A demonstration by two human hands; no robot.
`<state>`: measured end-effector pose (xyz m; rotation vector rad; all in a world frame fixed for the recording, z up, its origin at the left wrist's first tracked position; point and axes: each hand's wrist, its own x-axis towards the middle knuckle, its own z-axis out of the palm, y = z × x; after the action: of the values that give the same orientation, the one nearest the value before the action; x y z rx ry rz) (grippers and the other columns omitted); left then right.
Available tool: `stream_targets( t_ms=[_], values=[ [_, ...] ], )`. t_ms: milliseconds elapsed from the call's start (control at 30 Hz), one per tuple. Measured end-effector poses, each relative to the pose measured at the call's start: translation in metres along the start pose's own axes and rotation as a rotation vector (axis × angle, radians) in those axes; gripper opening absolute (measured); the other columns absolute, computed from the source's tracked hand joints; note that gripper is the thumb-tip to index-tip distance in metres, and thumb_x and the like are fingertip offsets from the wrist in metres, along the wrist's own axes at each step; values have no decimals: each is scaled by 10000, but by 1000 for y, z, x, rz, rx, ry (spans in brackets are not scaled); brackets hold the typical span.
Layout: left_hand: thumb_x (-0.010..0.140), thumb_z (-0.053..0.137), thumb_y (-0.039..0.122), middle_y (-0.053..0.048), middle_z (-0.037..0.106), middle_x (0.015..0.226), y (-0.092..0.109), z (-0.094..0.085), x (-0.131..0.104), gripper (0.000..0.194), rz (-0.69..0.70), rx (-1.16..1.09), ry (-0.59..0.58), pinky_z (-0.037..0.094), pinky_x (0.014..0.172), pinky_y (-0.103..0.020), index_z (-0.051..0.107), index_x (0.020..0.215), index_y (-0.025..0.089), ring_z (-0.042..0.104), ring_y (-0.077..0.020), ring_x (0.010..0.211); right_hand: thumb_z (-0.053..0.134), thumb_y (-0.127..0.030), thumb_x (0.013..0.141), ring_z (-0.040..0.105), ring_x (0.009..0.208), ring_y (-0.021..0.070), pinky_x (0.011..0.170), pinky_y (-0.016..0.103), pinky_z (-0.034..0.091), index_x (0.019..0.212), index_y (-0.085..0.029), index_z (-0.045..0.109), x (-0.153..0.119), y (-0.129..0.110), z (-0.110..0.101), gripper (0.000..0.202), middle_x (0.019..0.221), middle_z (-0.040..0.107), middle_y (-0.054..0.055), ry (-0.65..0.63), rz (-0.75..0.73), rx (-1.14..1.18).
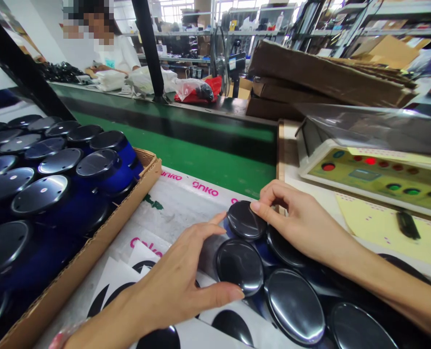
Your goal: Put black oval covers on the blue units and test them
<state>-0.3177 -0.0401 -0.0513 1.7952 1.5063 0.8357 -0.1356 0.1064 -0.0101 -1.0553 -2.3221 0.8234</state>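
Observation:
In front of me stands a group of round blue units with glossy black tops. My right hand is closed at the rim of the farthest black-topped unit, thumb on its top edge and the other fingers curled. My left hand is open, its fingertips against or close to that unit's left side. Its thumb is stretched out over the near edge of a second black-topped unit. White sheets with black discs lie beneath the left hand and wrist, partly covered.
On the left, a cardboard tray holds several similar blue units. A green conveyor belt runs behind the table. At right sit a control box with lit buttons and stacked brown cardboard. Another person is across the belt.

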Motion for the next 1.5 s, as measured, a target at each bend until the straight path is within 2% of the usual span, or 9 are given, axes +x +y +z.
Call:
stream_targets(
  t_ms=[233,367,533,700,833,1000,1167,1333,1500],
  values=[
    [793,656,462,-57,268,1506,1,0,1,611,13,-4,16,335,1069,-441,294,1270,344,331,-248,1343,444,-257,895,475,647,149,597,285,391,705,-222,414,-5,-1,-1,195,761,477,19,2,-240,-147],
    [802,647,454,-81,283,1496,0,-1,2,591,53,14,25,319,1077,-429,304,1261,307,342,-241,1336,372,-204,924,485,654,161,596,294,376,737,-210,418,-10,-5,2,193,786,481,37,19,-364,-419],
    [793,651,457,-117,242,1499,0,-4,6,603,94,73,40,331,1063,-451,332,1270,269,313,-260,1343,322,-177,940,559,715,205,617,322,389,819,-156,529,-10,-17,2,241,864,540,84,-82,-331,-760],
    [679,715,556,-115,-18,1536,22,-14,9,765,173,259,-45,359,1037,-491,375,1309,289,202,-333,1381,406,-375,953,600,832,222,718,328,449,1072,-132,556,-7,-21,-43,309,1023,569,102,-189,-390,-721],
    [569,786,545,-116,-104,1540,50,-22,22,827,268,530,-207,310,1031,-587,457,1276,272,-34,-414,1395,545,-544,839,539,1060,259,875,386,452,1219,-208,493,-36,-19,-77,510,1269,464,115,-463,-399,-493],
    [452,845,452,-107,29,1552,64,-33,59,844,294,628,-519,298,1021,-622,530,1212,262,-54,-433,1387,686,-601,671,204,1342,394,1028,544,305,1204,-201,527,-68,-15,-65,685,1449,271,169,-585,-409,-407],
    [349,871,447,-48,369,1425,62,-37,80,775,410,665,-559,248,1110,-480,617,1066,300,243,-362,1357,670,-626,650,218,1336,410,1039,553,292,1212,-174,517,-64,-18,-53,738,1452,262,189,-579,-408,-402],
    [386,877,433,-106,275,1439,48,-80,120,823,82,883,-326,305,1065,-487,583,1129,237,270,-403,1301,662,-657,612,143,1342,473,1013,619,276,1296,-173,483,-60,-16,-50,856,1493,198,207,-621,-348,-419],
    [846,610,359,-108,391,1379,17,-140,176,452,-434,1036,-34,378,980,-550,484,1243,182,413,-311,1229,683,-644,558,310,1222,472,923,587,398,1051,-168,643,-55,-16,-40,686,1286,460,156,-586,-400,-401]
  ],
)
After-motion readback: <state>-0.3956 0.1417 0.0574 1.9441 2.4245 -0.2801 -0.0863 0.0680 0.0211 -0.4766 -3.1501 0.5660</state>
